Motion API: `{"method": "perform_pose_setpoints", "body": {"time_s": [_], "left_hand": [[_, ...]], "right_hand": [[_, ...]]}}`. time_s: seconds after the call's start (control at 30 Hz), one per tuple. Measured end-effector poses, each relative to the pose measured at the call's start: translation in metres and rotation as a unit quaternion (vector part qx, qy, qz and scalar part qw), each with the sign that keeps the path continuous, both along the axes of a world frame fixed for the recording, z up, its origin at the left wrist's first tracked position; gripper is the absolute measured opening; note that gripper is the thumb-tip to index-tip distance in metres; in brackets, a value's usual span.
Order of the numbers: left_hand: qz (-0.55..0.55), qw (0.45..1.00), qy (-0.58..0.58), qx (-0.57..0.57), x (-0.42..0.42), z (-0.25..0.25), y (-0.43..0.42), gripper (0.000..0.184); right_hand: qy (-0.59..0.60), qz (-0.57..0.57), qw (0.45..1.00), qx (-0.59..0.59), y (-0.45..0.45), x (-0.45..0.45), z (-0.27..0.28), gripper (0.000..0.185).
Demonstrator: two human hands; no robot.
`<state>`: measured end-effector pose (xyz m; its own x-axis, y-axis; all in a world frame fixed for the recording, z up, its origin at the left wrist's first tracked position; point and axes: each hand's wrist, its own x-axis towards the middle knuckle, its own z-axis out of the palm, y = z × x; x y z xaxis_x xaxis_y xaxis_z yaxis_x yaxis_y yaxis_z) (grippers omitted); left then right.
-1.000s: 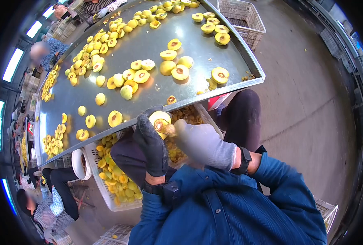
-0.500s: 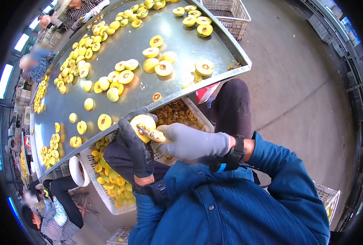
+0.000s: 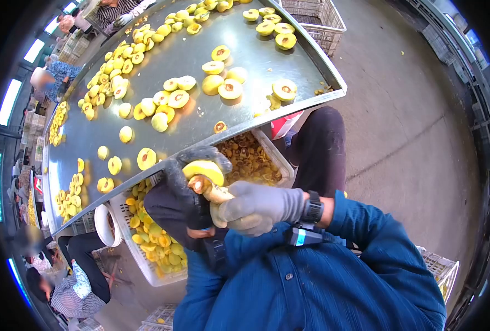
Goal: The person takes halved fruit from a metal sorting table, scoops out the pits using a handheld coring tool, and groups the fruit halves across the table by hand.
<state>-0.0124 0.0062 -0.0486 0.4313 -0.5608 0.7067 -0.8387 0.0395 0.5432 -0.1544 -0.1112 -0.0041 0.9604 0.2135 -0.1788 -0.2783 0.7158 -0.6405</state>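
My left hand, in a dark glove, is closed around a yellow peach half just below the table's near edge. My right hand, in a grey glove, grips a pitting tool by its pale handle. A reddish-brown piece, apparently scooped core, shows at the tool's end against the peach half; the metal tip itself is hidden. Several cut peach halves, many with red-brown centres, lie on the metal table beyond my hands, the closest being a small half.
Below the table, a crate holds brown scraps. Left of my legs are a crate of yellow peach pieces and a white bucket. An empty-looking crate stands past the table's right edge. Co-workers sit along the left side.
My left hand has tilted the peach half so its cut face turns away. My right hand has drawn down slightly, and a brownish piece now shows at the tool's end.
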Motion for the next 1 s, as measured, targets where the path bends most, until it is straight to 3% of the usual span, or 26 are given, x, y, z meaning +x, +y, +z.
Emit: {"method": "perform_pose_setpoints", "body": {"time_s": [0.1, 0.2, 0.23, 0.27, 0.3, 0.33, 0.37, 0.47, 0.5, 0.6, 0.7, 0.77, 0.83, 0.9, 1.0], "left_hand": [[-0.067, 0.997, 0.037, -0.026, -0.017, 0.003, -0.001, 0.040], [-0.046, 0.993, 0.101, -0.041, -0.011, 0.018, -0.020, 0.043], [-0.020, 0.985, 0.159, -0.061, -0.007, 0.022, -0.029, 0.044], [0.007, 0.974, 0.210, -0.091, -0.004, 0.025, -0.036, 0.045], [-0.012, 0.943, 0.312, -0.116, -0.001, 0.029, -0.036, 0.047], [-0.061, 0.882, 0.449, -0.132, 0.005, 0.034, -0.028, 0.052], [-0.111, 0.797, 0.577, -0.143, 0.009, 0.036, -0.022, 0.059], [-0.032, 0.894, 0.440, -0.084, 0.005, 0.029, -0.020, 0.071], [-0.056, 0.904, 0.416, -0.082, 0.007, 0.026, -0.017, 0.070], [-0.082, 0.906, 0.400, -0.111, -0.002, 0.037, -0.008, 0.057], [0.002, 0.905, 0.414, -0.096, -0.010, 0.071, -0.005, 0.056], [0.011, 0.888, 0.449, -0.094, -0.007, 0.065, 0.002, 0.053], [0.030, 0.917, 0.383, -0.102, -0.015, 0.070, -0.004, 0.060], [0.028, 0.925, 0.362, -0.113, -0.017, 0.065, -0.007, 0.065], [-0.025, 0.938, 0.344, -0.044, -0.014, 0.063, 0.005, 0.053]], "right_hand": [[-0.022, 0.018, 0.997, -0.066, -0.002, 0.002, 0.004, 0.022], [-0.097, -0.005, 0.988, -0.120, -0.007, 0.004, -0.023, 0.020], [-0.072, 0.019, 0.983, -0.171, -0.021, -0.004, -0.021, 0.015], [0.038, 0.019, 0.960, -0.276, -0.018, -0.003, -0.023, 0.018], [0.048, 0.061, 0.839, -0.539, -0.018, -0.001, -0.035, 0.025], [0.053, 0.094, 0.650, -0.753, -0.015, 0.000, -0.053, 0.034], [-0.089, 0.000, 0.576, -0.813, -0.008, -0.003, -0.073, 0.040], [0.077, -0.110, 0.791, -0.597, 0.003, 0.003, -0.011, 0.029], [-0.026, -0.219, 0.728, -0.649, 0.012, 0.007, -0.018, 0.024], [-0.087, -0.173, 0.655, -0.730, 0.024, 0.015, -0.013, 0.027], [-0.068, -0.114, 0.671, -0.730, 0.027, 0.000, -0.004, 0.031], [-0.051, -0.110, 0.676, -0.727, 0.029, 0.001, -0.005, 0.032], [-0.051, -0.153, 0.683, -0.712, 0.029, 0.005, 0.004, 0.033], [-0.078, -0.215, 0.677, -0.699, 0.032, 0.011, 0.005, 0.031], [-0.068, -0.196, 0.693, -0.690, 0.035, 0.015, 0.006, 0.030]]}}
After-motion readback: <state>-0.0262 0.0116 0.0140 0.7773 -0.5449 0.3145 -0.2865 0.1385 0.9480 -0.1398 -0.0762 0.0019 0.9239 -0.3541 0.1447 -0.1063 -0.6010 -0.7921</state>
